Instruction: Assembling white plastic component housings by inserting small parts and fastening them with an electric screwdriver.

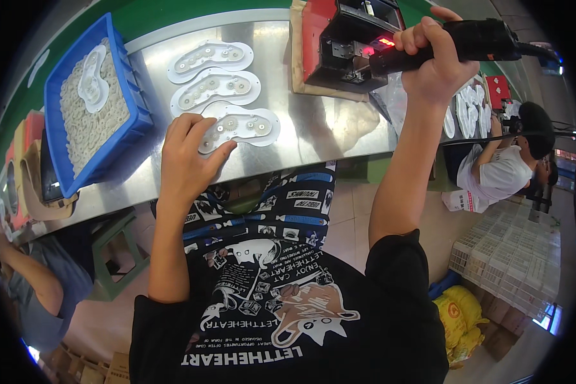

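My left hand (187, 148) grips the near end of a white, shoe-sole-shaped plastic shell (255, 128), thumb along its near edge and fingers over its top. Small round gears sit in the shell, which lies on the metal bench. Two similar shells with gears, a middle one (216, 88) and a far one (211, 57), lie just beyond it. Wrapped around a black electric screwdriver (477, 41) is my right hand (438, 61). The screwdriver is held nearly level, its tip at the front of a red and black screw feeder (326, 48) with a lit red display.
On the left stands a blue bin (61, 137) of small pale parts, one white shell on top. Several white pieces (472, 109) lie on the bench at right. Co-workers sit at both sides, one in a white shirt (502, 169). Yellow bags (461, 320) rest on the floor.
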A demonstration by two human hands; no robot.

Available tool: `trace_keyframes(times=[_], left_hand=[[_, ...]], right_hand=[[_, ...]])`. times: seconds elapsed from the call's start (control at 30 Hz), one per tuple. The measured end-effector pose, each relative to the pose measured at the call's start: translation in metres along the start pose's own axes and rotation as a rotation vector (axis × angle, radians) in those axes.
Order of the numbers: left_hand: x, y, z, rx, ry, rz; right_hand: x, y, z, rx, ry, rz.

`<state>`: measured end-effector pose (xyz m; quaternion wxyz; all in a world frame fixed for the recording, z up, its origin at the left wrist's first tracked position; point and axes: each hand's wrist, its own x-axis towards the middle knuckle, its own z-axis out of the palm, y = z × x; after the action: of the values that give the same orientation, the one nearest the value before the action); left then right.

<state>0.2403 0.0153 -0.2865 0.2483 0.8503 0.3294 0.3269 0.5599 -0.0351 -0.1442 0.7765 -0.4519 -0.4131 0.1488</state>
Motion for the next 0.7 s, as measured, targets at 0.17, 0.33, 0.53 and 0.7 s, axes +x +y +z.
trace_keyframes(times=[0.17,0.33,0.53,0.7], left_hand=[[0.001,0.000,0.000,0.006,-0.001,0.000],[0.001,0.001,-0.001,0.008,-0.011,0.000],[0.003,0.006,0.001,0.001,-0.025,-0.005],[0.000,0.000,-0.001,0.019,-0.009,-0.010]], right_hand=[[-0.001,0.004,-0.005,-0.009,0.041,-0.043],[0.022,-0.020,-0.019,0.065,0.040,-0.123],[0.096,-0.012,-0.053,0.130,-0.003,-0.243],[0.029,-0.017,0.034,-0.059,0.071,-0.276]])
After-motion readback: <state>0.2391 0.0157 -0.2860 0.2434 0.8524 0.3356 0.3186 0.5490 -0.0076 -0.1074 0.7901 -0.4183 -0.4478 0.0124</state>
